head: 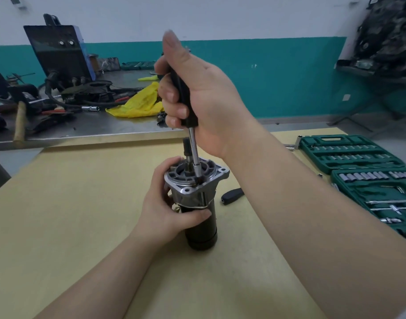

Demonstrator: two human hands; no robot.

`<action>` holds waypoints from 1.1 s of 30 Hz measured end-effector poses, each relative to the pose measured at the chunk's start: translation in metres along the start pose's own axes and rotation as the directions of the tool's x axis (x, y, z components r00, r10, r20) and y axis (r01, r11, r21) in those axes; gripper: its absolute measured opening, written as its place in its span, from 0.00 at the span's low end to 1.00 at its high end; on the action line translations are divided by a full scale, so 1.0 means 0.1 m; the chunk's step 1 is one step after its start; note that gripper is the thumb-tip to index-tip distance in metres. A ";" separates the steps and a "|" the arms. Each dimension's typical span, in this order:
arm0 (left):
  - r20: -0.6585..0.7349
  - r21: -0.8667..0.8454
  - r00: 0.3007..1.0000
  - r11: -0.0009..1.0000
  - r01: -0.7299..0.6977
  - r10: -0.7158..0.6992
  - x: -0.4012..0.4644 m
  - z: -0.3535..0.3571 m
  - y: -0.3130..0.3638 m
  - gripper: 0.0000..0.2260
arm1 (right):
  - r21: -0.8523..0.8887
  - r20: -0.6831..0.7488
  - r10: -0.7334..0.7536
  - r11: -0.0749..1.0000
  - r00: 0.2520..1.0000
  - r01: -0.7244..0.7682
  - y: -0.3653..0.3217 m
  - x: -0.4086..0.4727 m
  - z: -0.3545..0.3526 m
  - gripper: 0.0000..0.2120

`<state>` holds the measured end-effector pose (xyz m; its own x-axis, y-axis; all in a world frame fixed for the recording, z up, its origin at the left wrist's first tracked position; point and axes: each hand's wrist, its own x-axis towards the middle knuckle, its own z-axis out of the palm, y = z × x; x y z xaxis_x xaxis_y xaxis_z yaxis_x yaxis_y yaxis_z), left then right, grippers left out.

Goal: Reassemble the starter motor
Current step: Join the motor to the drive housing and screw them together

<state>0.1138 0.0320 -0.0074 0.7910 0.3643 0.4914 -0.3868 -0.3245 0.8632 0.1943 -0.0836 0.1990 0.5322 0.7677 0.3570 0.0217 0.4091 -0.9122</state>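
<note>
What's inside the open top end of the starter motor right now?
Inside the starter motor's housing, the central shaft sticks up, and the socket driver held by the right hand reaches down beside it. The fastener under the socket is hidden. The left hand grips the body.

The motor (198,210) stands upright on the surface (82,203) before me. To its right lies a handle (232,195), then the socket case (367,178). A bench (82,127) stands behind.

At the right edge of the frame, an open green plastic socket-set case (367,178) lies on the pale wooden table (82,215). At upper left, a steel workbench (100,128) carries a crumpled yellow plastic bag (140,103), a wooden-handled hammer (20,122) and a dark boxy machine (59,51).
</note>
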 end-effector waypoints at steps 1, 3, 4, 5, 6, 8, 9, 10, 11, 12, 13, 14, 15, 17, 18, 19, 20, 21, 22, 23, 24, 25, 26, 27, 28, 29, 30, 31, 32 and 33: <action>0.003 -0.025 1.000 0.999 0.020 -0.019 0.00 -0.01 -0.01 0.52 | 0.021 -0.017 0.006 1.000 1.000 -0.005 0.02 0.02 -0.01 0.17; 0.011 -0.086 0.997 0.993 0.076 -0.075 0.00 -0.04 -0.02 0.52 | 0.073 -0.058 0.005 0.997 0.998 -0.001 0.05 0.07 -0.05 0.18; 0.019 -0.114 0.994 0.987 0.109 -0.108 0.01 -0.05 -0.02 0.51 | 0.097 -0.078 0.008 0.995 0.997 0.000 0.06 0.10 -0.07 0.18; 0.029 -0.141 0.990 0.980 0.140 -0.138 0.00 -0.06 -0.02 0.50 | 0.118 -0.098 0.019 0.993 0.995 -0.008 0.08 0.13 -0.09 0.18; 0.039 -0.165 0.986 0.972 0.165 -0.161 -0.01 -0.06 -0.02 0.50 | 0.137 -0.120 0.041 0.990 0.992 -0.025 0.10 0.16 -0.11 0.17; 0.058 -0.209 0.980 0.958 0.197 -0.189 -0.05 -0.04 -0.01 0.48 | 0.185 -0.174 0.108 0.980 0.979 -0.075 0.17 0.22 -0.16 0.14; 0.072 -0.230 0.977 0.950 0.212 -0.201 -0.07 -0.02 0.00 0.46 | 0.216 -0.209 0.145 0.971 0.967 -0.099 0.21 0.24 -0.18 0.12; 0.091 -0.249 0.973 0.941 0.231 -0.214 -0.09 0.01 0.02 0.44 | 0.245 -0.243 0.181 0.962 0.953 -0.120 0.25 0.26 -0.21 0.10; 0.113 -0.267 0.967 0.931 0.250 -0.227 -0.12 0.04 0.04 0.41 | 0.269 -0.269 0.210 0.953 0.940 -0.136 0.30 0.28 -0.24 0.09; 0.134 -0.285 0.962 0.921 0.267 -0.238 -0.13 0.07 0.06 0.39 | 0.288 -0.285 0.234 0.946 0.929 -0.150 0.33 0.29 -0.27 0.08; 0.149 -0.303 0.957 0.910 0.284 -0.249 -0.14 0.09 0.09 0.37 | 0.305 -0.293 0.252 0.939 0.922 -0.160 0.36 0.30 -0.29 0.08; 0.159 -0.317 0.952 0.900 0.300 -0.262 -0.15 0.10 0.11 0.37 | 0.315 -0.296 0.262 0.935 0.919 -0.165 0.39 0.31 -0.31 0.08; 0.163 -0.324 0.948 0.893 0.313 -0.274 -0.15 0.12 0.12 0.37 | 0.318 -0.296 0.260 0.934 0.919 -0.162 0.40 0.32 -0.33 0.08; 0.162 -0.328 0.942 0.884 0.332 -0.293 -0.15 0.12 0.14 0.38 | 0.302 -0.286 0.240 0.941 0.928 -0.150 0.42 0.33 -0.33 0.07; 0.165 -0.327 0.941 0.883 0.336 -0.296 -0.16 0.12 0.14 0.39 | 0.293 -0.278 0.229 0.945 0.933 -0.144 0.42 0.33 -0.33 0.07; 0.169 -0.323 0.941 0.885 0.335 -0.294 -0.16 0.11 0.14 0.40 | 0.286 -0.272 0.219 0.948 0.937 -0.139 0.42 0.33 -0.32 0.07; 0.174 -0.318 0.942 0.889 0.329 -0.287 -0.16 0.11 0.14 0.40 | 0.281 -0.265 0.210 0.950 0.941 -0.133 0.42 0.33 -0.32 0.07; 0.180 -0.312 0.944 0.894 0.321 -0.276 -0.16 0.10 0.14 0.40 | 0.278 -0.260 0.203 0.952 0.944 -0.128 0.42 0.33 -0.31 0.08; 0.186 -0.302 0.947 0.902 0.308 -0.261 -0.16 0.10 0.15 0.41 | 0.275 -0.255 0.196 0.953 0.947 -0.123 0.42 0.33 -0.31 0.09; 0.191 -0.290 0.950 0.911 0.295 -0.247 -0.16 0.10 0.15 0.42 | 0.270 -0.253 0.187 0.956 0.949 -0.117 0.42 0.33 -0.30 0.09; 0.194 -0.279 0.952 0.918 0.284 -0.235 -0.16 0.10 0.15 0.43 | 0.256 -0.254 0.176 0.960 0.951 -0.109 0.42 0.33 -0.29 0.10; 0.196 -0.271 0.953 0.922 0.277 -0.229 -0.16 0.10 0.15 0.44 | 0.229 -0.264 0.160 0.968 0.951 -0.100 0.42 0.33 -0.28 0.10; 0.197 -0.265 0.954 0.925 0.272 -0.224 -0.16 0.10 0.15 0.45 | 0.181 -0.283 0.138 0.979 0.949 -0.089 0.41 0.33 -0.27 0.10; 0.198 -0.258 0.956 0.929 0.265 -0.218 -0.16 0.09 0.16 0.45 | 0.109 -0.312 0.110 0.991 0.944 -0.079 0.40 0.33 -0.25 0.10; 0.199 -0.244 0.957 0.935 0.256 -0.210 -0.16 0.09 0.16 0.44 | 0.017 -0.346 0.077 0.997 0.935 -0.076 0.37 0.33 -0.23 0.10; 0.198 -0.225 0.959 0.943 0.247 -0.204 -0.15 0.09 0.16 0.43 | -0.083 -0.378 0.041 0.994 0.925 -0.078 0.35 0.34 -0.21 0.10; 0.196 -0.205 0.961 0.950 0.237 -0.198 -0.15 0.08 0.16 0.42 | -0.181 -0.404 0.002 0.980 0.915 -0.082 0.32 0.34 -0.17 0.10; 0.192 -0.192 0.962 0.954 0.230 -0.194 -0.15 0.08 0.16 0.42 | -0.268 -0.424 -0.036 0.959 0.905 -0.088 0.30 0.34 -0.14 0.10; 0.188 -0.188 0.963 0.956 0.226 -0.191 -0.16 0.08 0.16 0.43 | -0.335 -0.437 -0.069 0.938 0.897 -0.092 0.29 0.34 -0.12 0.11; 0.185 -0.191 0.964 0.956 0.224 -0.189 -0.16 0.09 0.15 0.43 | -0.381 -0.445 -0.095 0.920 0.890 -0.092 0.28 0.35 -0.09 0.13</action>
<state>0.0995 0.0137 -0.0032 0.9236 0.2517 0.2892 -0.2830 -0.0616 0.9572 0.2213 -0.0505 0.1843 0.8485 0.4251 0.3151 0.2934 0.1177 -0.9487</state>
